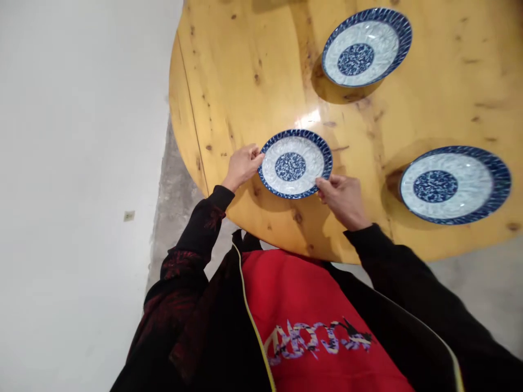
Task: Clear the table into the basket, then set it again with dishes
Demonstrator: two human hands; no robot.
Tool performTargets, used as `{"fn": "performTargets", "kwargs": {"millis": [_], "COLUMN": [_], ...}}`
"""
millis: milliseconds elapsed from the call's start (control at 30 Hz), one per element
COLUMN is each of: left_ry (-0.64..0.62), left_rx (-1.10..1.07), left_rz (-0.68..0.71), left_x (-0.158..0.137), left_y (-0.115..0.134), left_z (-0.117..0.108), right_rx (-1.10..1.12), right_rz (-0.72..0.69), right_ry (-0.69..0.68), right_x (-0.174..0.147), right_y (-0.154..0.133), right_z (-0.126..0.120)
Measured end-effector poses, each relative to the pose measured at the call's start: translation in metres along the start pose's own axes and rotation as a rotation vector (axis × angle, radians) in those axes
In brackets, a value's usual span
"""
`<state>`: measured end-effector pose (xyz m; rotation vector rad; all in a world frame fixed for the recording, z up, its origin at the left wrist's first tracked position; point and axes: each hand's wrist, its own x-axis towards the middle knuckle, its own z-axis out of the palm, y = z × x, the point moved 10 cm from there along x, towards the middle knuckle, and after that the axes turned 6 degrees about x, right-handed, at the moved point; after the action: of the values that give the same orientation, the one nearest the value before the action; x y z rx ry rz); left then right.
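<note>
Along the table's near edge (310,234), open wood (359,141) separates the held plate (291,166) from two other plates (355,60). Left hand (244,165) and right hand (343,198) pinch its rim.

The round-edged, knotty wooden table (253,103) supports a far blue-rimmed plate (366,49) and, apart from it, a right-hand blue-rimmed plate (455,185).

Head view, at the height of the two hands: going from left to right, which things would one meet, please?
White wall → left hand → held plate → right hand → unheld plate near the right edge.
</note>
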<state>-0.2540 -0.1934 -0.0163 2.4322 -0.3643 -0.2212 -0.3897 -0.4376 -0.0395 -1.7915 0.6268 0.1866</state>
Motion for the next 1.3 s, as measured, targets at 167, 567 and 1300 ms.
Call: {"fn": "performTargets", "kwargs": {"millis": [167, 567, 1300], "left_ry": [-0.064, -0.093, -0.098], "left_rx": [0.121, 0.195, 0.302], "left_rz": [-0.026, -0.024, -0.028], "left_x": [-0.022, -0.006, 0.006], "left_y": [-0.027, -0.033, -0.039], "left_z": [0.004, 0.018, -0.012], "right_rx": [-0.028, -0.104, -0.261], "right_rz": [0.010, 0.028, -0.015], "right_ry": [0.090, 0.217, 0.187], "right_x": [-0.033, -0.025, -0.017], "right_y": [0.027, 0.039, 0.021], "right_z": [0.034, 0.035, 0.068]}}
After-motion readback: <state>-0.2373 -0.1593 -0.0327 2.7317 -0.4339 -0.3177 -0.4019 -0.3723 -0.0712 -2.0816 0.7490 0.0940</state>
